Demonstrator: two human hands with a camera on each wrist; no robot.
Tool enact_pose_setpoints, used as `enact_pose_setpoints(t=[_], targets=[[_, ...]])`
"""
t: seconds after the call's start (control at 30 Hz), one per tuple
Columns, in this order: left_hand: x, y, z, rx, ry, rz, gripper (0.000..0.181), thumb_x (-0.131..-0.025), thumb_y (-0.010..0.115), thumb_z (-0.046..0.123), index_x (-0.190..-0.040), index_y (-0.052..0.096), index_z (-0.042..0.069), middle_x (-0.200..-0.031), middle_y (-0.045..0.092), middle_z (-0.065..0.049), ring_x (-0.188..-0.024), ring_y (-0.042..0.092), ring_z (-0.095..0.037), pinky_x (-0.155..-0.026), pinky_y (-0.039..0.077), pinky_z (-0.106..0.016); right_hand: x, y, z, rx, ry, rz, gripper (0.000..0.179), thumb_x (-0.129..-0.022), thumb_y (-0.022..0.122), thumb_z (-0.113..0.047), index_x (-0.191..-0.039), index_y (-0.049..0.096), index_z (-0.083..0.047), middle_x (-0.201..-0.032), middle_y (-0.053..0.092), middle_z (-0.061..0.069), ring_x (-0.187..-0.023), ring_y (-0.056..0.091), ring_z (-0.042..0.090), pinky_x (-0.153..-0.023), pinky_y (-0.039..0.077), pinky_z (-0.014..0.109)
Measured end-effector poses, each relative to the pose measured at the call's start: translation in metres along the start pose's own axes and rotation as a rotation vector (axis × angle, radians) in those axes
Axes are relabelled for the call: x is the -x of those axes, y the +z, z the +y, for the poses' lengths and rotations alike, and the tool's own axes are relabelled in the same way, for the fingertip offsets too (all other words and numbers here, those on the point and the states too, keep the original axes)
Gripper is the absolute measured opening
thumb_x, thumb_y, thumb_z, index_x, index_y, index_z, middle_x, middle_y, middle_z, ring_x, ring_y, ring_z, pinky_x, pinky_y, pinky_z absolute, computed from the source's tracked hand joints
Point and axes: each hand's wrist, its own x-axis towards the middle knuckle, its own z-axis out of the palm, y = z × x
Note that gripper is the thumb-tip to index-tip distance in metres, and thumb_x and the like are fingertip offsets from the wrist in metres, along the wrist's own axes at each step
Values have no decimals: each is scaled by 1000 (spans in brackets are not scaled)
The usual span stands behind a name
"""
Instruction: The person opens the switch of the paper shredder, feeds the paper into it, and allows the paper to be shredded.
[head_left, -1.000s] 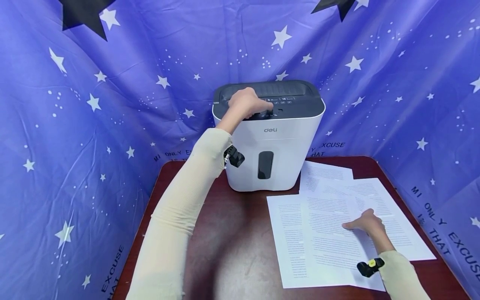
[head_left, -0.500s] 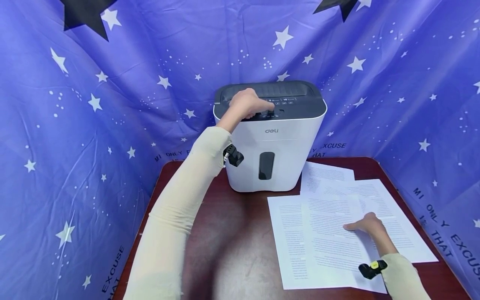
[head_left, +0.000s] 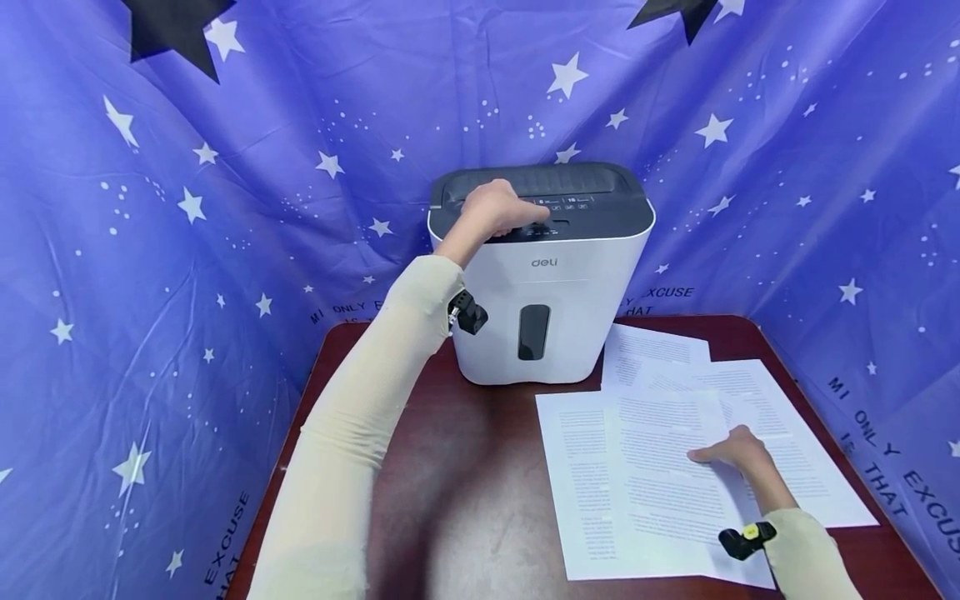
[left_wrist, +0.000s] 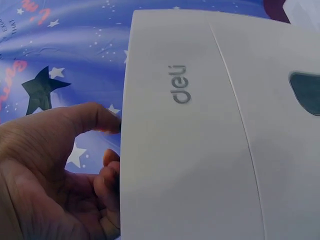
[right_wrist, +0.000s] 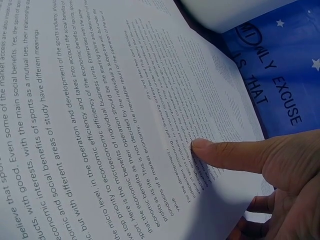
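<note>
A white paper shredder (head_left: 498, 333) with a dark top and "deli" lettering stands at the back of the table. My left hand (head_left: 495, 210) is over the front of its top, fingers curled and thumb stretched out at a small slide switch in a recess (head_left: 561, 222). In the left wrist view, the shredder's edge cuts off the fingertips and hides the switch. My right hand (head_left: 738, 454) rests on overlapping printed sheets (head_left: 660, 475). Its thumb (right_wrist: 225, 154) lies straight with the tip on the text, while the other fingers are loosely bent.
The dark red table (head_left: 450, 500) carries the shredder and sheets. More printed paper (head_left: 656, 346) lies beside the shredder's base. A blue curtain (head_left: 337, 125) with stars encloses the table at the back and both sides.
At the left thumb, the small switch has shifted slightly left, exposing more of its recess. The left hand itself has barely moved. The right hand and the sheets have stayed in place.
</note>
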Motion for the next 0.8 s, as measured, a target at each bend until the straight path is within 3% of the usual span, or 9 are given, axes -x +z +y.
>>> enact_pose_setpoints(t=[0.17, 0.53, 0.67, 0.8], targets=[[-1, 0, -2, 8, 28, 1, 52, -92, 63, 54, -62, 37, 20, -48, 34, 8, -46, 35, -8, -51, 31, -23, 1, -1, 0, 8, -6, -13, 105, -73, 88, -30, -130, 23, 29, -122, 41, 50, -108, 49, 54, -100, 45, 65], [2, 1, -2, 17, 3, 16, 50, -91, 64, 55, -65, 38, 20, -51, 34, 9, -49, 37, -8, -51, 32, -23, 2, 0, 0, -4, -1, -16, 101, -73, 88, -29, -130, 26, 27, -119, 45, 47, -103, 51, 51, -93, 47, 62], [3, 2, -2, 23, 18, 34, 47, -91, 64, 54, -70, 40, 20, -61, 38, 8, -57, 41, -9, -53, 35, -23, 2, -1, 0, -7, -3, -17, 101, -74, 87, -28, -131, 25, 28, -120, 44, 48, -103, 50, 51, -94, 47, 62], [5, 6, -5, 44, 35, 99, 43, -91, 65, 54, -79, 44, 19, -78, 43, 5, -73, 48, -12, -59, 39, -24, 0, -2, 0, -1, -9, -30, 102, -75, 87, -28, -132, 24, 28, -120, 43, 48, -103, 51, 51, -93, 48, 62]])
